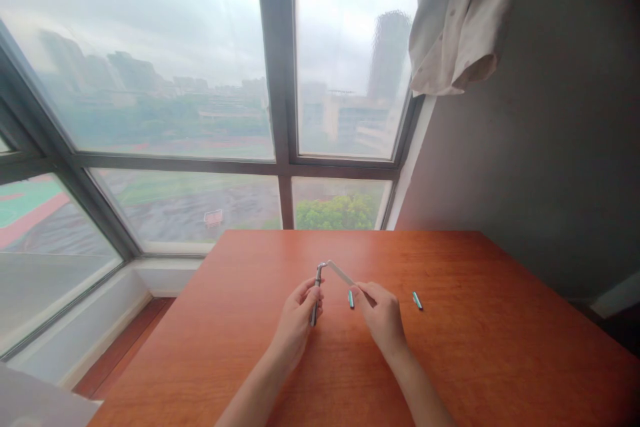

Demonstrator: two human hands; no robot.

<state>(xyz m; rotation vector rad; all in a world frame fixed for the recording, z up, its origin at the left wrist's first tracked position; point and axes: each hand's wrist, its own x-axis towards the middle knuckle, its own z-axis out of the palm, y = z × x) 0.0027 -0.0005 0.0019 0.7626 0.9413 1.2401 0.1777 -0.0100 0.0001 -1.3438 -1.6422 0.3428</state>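
Observation:
My left hand [303, 313] is closed around a slim dark-handled metal tool [319, 275] with a bent, shiny top, held nearly upright above the table. Between the fingers and thumb of my right hand [383, 317] is a thin, flat, pale strip [341, 272], slanting up to the left. The strip's far end meets or nearly meets the tool's bent tip; I cannot tell whether they touch. Just left of my right fingers lies a small teal-and-dark narrow piece [351, 299]. A similar teal-and-dark piece [417, 300] rests farther right. Their exact kind is too small to make out.
The reddish-brown wooden table [225, 347] reaches toward large windows with grey frames [283, 80]. A pale spotted curtain [457, 20] hangs bunched at the upper right, beside a grey wall [540, 133]. A white ledge [115, 320] runs below the windows at left.

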